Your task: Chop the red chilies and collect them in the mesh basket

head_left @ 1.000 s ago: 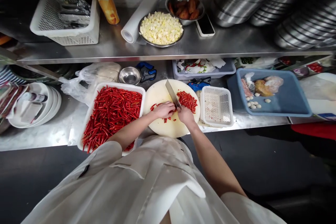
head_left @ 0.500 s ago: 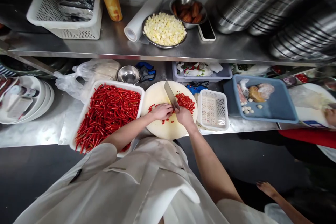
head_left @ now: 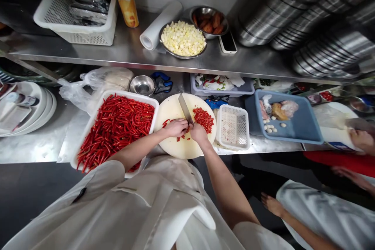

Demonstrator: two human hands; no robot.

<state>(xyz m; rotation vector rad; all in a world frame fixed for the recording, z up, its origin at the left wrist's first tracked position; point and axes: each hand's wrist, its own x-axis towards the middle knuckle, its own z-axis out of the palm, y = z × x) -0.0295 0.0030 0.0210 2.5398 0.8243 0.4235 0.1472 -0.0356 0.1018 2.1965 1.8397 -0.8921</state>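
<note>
My right hand [head_left: 198, 133] is closed around the handle of a kitchen knife [head_left: 185, 108], its blade pointing away across a round cream cutting board [head_left: 170, 106]. Beside the blade, my left hand [head_left: 177, 128] presses curled fingers onto red chilies, which are mostly hidden beneath it. A few chili pieces [head_left: 165, 123] poke out to its left. Chopped red chilies [head_left: 204, 120] lie heaped right of the knife. Left of the board stands a white tray [head_left: 156, 115] full of whole red chilies [head_left: 118, 127].
A white perforated basket [head_left: 233, 127] sits right of the board, then a blue tub [head_left: 304, 125] holding food. The shelf [head_left: 123, 52] above carries a bowl of chopped pale pieces [head_left: 184, 39] and a phone [head_left: 227, 42]. At right, another person's hand [head_left: 274, 205] hangs near the counter.
The view has shifted slightly, so the counter appears further left. My hands and the knife stay together on the board. At right, people's arms and a pale garment have come further into view.
</note>
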